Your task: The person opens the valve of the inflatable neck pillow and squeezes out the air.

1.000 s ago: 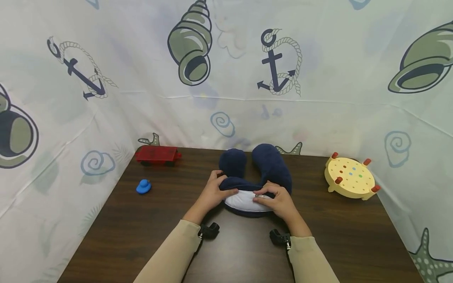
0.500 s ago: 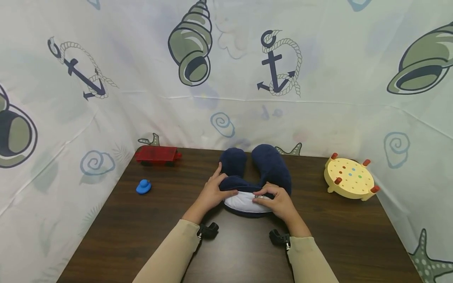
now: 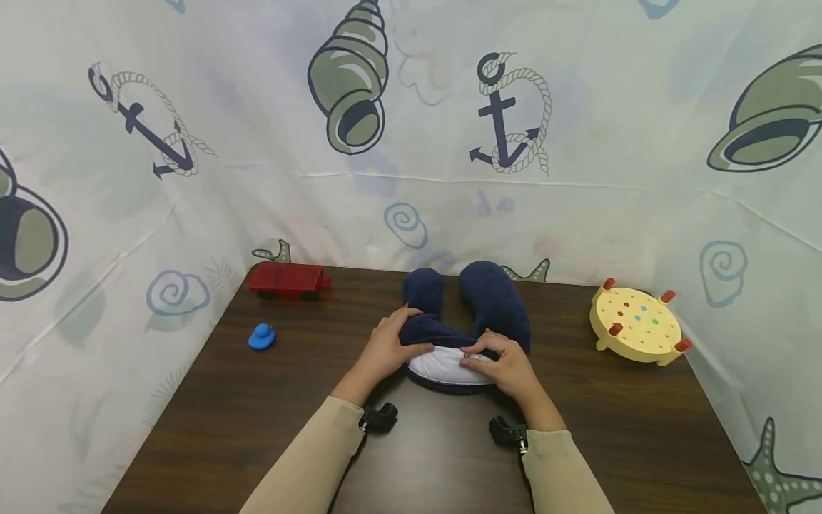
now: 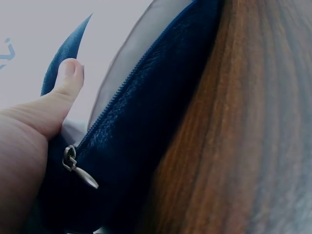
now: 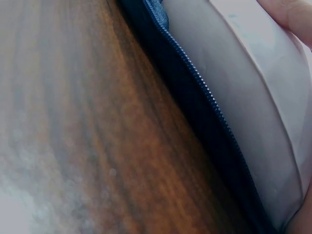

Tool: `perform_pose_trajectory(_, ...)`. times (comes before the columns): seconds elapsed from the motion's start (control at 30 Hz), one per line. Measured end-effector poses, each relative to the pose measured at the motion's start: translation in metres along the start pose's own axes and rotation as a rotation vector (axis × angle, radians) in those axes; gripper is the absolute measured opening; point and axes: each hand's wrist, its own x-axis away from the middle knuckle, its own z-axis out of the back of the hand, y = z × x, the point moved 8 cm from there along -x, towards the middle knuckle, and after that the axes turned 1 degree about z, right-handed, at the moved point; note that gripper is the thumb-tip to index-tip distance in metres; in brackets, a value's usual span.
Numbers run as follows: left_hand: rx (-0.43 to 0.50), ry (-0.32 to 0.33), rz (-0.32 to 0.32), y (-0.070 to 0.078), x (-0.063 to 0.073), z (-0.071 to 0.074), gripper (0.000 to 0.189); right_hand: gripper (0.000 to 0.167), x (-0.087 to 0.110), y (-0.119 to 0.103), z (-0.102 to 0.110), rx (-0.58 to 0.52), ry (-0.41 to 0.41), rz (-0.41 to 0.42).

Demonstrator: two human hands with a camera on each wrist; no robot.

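Note:
A navy U-shaped neck pillow lies on the dark wooden table, its cover unzipped along the near side. White inner cushion shows through the gap. My left hand grips the pillow's left bend, thumb at the opening and fingers over the top. In the left wrist view, a metal zipper pull hangs just below that thumb. My right hand pinches at the right of the opening; a small pale bit shows between thumb and fingers, and I cannot tell what it is. Zipper teeth run along the cover's lower edge.
At the back left sits a red toy wagon, with a blue rubber duck nearer me. On the right is a round yellow pegged toy with red-tipped posts. A sea-print cloth hangs behind the table.
My left index finger, stretched up along the pillow's left arm half a second ago, now bends over its top. The right hand keeps its place at the opening.

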Motion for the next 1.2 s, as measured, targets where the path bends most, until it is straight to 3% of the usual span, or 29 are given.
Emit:
perform_pose_trajectory(0.23, -0.026, -0.005, 0.041, -0.0026, 0.0006, -0.0012, 0.105, 0.019, 0.0003, -0.0001, -0.0013, 0.003, 0.004, 0.034)
perform_pose_trajectory(0.47, -0.052, -0.020, 0.000, 0.0010, 0.0037, -0.0027, 0.091, 0.020, 0.0021, -0.0012, -0.0002, 0.021, -0.003, 0.003)
perform_pose_trajectory(0.9, -0.054, -0.016, 0.006, 0.0035, 0.0012, -0.0006, 0.084, 0.022, 0.0045, 0.0007, 0.0024, 0.009, 0.016, -0.030)
perform_pose_trajectory(1.2, -0.029, -0.007, 0.020, 0.0061, 0.0050, 0.0012, 0.080, 0.026, 0.0051, -0.0011, 0.0010, 0.020, -0.051, -0.008)
